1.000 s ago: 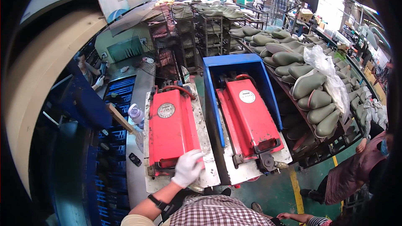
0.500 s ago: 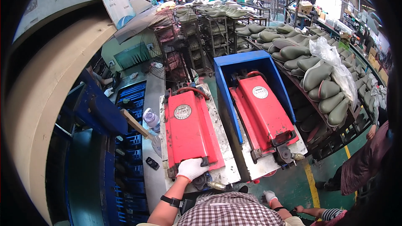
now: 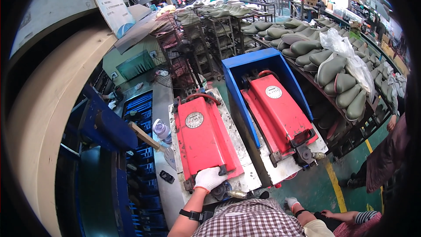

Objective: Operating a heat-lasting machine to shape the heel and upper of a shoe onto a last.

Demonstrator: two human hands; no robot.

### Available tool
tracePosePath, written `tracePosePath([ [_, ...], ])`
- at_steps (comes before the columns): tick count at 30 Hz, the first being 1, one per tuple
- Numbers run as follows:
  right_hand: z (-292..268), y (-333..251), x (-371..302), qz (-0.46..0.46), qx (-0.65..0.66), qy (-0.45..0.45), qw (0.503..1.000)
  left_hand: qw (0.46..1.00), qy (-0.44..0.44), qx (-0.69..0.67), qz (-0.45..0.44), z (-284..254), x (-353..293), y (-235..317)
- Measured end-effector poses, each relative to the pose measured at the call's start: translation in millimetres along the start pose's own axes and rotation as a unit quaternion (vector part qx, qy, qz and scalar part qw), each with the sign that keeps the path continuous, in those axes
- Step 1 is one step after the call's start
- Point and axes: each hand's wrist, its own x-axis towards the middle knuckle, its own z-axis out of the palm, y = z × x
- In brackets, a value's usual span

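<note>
My left hand (image 3: 210, 179), in a white knit glove, is closed round the black handle (image 3: 222, 169) at the front edge of a red machine lid (image 3: 199, 134). This lid lies lowered on a worn white base (image 3: 245, 173) and has a round label near its far end. My right hand (image 3: 291, 202), also gloved, hangs low beside my checked apron, away from both machines; its fingers are not clear. Right of the first machine is a second red lid (image 3: 276, 109), also down, within a blue hood (image 3: 263, 61).
At left are a conveyor with blue slats (image 3: 141, 138), a plastic bottle (image 3: 161, 129) and a black phone-like device (image 3: 166, 176). Olive-green boot-shaped pieces (image 3: 331, 70) crowd a rack at right. Another person's arm (image 3: 346, 216) is close on my right; someone in maroon (image 3: 386, 158) stands farther off.
The machines sit slightly farther right and lower in view as my head shifts. My left hand stays on the handle. My right hand still hangs at my side.
</note>
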Motion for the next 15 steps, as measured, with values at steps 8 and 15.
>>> tracePosePath([
  [8, 14.9, -51.5, -19.2, -0.036, -0.123, -0.043, 0.991, 1.000, 0.001, -0.002, 0.004, -2.1, 0.2, 0.8],
  [15, 15.6, -59.4, -28.1, -0.050, -0.162, -0.062, 0.984, 1.000, 0.010, 0.003, 0.012, -2.8, -0.6, 1.9],
])
